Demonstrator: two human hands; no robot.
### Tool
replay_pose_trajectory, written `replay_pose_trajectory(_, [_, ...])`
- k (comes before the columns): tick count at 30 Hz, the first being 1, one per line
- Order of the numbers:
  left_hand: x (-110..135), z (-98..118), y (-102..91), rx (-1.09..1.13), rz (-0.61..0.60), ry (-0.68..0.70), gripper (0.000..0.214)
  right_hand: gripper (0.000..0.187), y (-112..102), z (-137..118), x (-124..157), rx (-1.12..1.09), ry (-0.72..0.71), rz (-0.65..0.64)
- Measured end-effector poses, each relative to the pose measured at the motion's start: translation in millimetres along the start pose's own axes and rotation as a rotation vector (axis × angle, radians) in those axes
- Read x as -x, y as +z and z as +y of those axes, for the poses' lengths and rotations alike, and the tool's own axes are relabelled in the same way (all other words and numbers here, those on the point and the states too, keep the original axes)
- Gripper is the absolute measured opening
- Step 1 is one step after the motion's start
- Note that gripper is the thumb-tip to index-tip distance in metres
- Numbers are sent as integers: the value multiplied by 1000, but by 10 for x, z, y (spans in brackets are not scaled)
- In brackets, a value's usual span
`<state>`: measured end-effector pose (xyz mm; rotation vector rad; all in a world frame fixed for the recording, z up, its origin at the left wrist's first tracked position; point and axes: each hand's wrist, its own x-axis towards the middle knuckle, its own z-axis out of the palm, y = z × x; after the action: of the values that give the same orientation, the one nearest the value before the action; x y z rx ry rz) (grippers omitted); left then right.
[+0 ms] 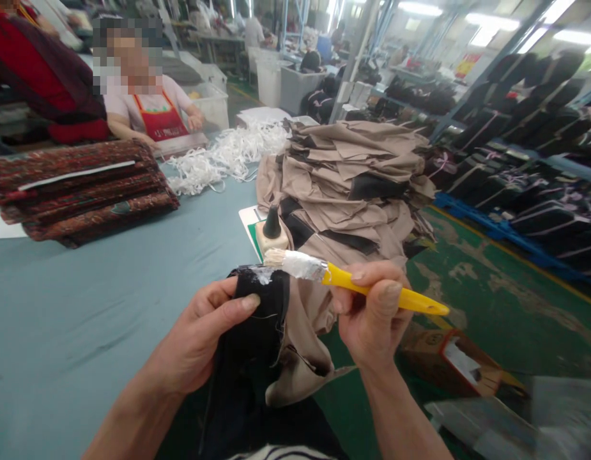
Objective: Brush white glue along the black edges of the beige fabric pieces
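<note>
My left hand [204, 332] pinches a piece of black fabric [257, 306] between thumb and fingers. Beige cloth [299, 377] is joined to it and hangs down on its right. White paste [263, 276] lies smeared along the fabric's top edge. Between the fingers of my right hand [376, 313] is a yellow-handled paintbrush [350, 278], its ferrule coated in white. The bristles point left and sit at the pasted edge. Just behind the brush stands a cream bottle [271, 237] with a black cone-shaped nozzle.
Beige and black fabric pieces [347, 160] are piled at the table's far right. White strips [237, 150] lie in a heap beside them. Patterned red-brown fabric [84, 185] is stacked on the left, near a co-worker in a red apron [163, 118]. A cardboard box [448, 361] stands on the floor.
</note>
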<state>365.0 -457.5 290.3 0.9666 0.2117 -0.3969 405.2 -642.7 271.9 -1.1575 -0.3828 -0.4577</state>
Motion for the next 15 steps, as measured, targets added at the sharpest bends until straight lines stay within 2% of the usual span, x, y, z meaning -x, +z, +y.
replay_pose_trajectory(3, [39, 16, 17, 0, 11, 13, 26, 30, -62, -38, 21, -34, -65, -86])
replay_pose_trajectory(6, [76, 27, 41, 1, 9, 23, 27, 29, -121, -17, 30, 29, -114, -188])
replay_pose_trajectory(11, [121, 36, 38, 27, 25, 5, 26, 23, -200, 2, -44, 192, -259, -271])
replay_pose_trajectory(15, [150, 32, 1, 56, 51, 1, 27, 22, -181, -79, -102, 200, -331, -317])
